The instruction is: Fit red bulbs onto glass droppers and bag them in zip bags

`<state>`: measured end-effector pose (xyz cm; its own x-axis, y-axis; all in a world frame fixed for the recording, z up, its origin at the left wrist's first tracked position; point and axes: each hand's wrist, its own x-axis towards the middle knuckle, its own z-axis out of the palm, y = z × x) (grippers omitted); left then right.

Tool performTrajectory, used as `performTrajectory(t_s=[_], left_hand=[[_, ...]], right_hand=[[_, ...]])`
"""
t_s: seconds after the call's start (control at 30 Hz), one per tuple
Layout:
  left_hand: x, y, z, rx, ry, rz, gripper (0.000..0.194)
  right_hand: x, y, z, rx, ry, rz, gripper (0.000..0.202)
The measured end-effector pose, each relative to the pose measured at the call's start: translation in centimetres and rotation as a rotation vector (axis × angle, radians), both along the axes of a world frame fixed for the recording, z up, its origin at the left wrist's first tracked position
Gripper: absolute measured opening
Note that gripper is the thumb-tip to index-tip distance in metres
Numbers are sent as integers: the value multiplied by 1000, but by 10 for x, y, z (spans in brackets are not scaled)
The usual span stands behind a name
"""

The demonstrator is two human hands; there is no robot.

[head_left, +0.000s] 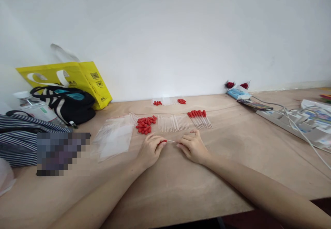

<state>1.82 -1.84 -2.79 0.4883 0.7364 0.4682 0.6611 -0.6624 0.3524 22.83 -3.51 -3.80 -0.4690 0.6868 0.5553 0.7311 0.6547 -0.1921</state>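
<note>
My left hand is closed on a red rubber bulb, most of it hidden by the fingers. A thin clear dropper tube runs from the bulb to my right hand, whose fingertips pinch its other end. Behind my left hand lies a heap of loose red bulbs. To the right of the heap is a row of bare dropper tubes. Several droppers with red bulbs on their ends lie side by side farther right. Clear plastic bags are stacked on the left.
By the wall lie bagged red bulbs. On the left are a yellow bag, a black bag, a bottle and striped cloth. On the right are a power strip with cables and a blue tissue pack.
</note>
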Motion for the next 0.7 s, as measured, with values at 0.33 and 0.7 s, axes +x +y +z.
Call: performTrajectory(t_s=[0.33,0.7], left_hand=[[-1,-3,4,-77,-30,8,16],[1,-8,6,-53,-24,-47,16]], right_hand=[[-2,-3,2,-42,6,116,17],[5,5,3,31,-4,195,26]])
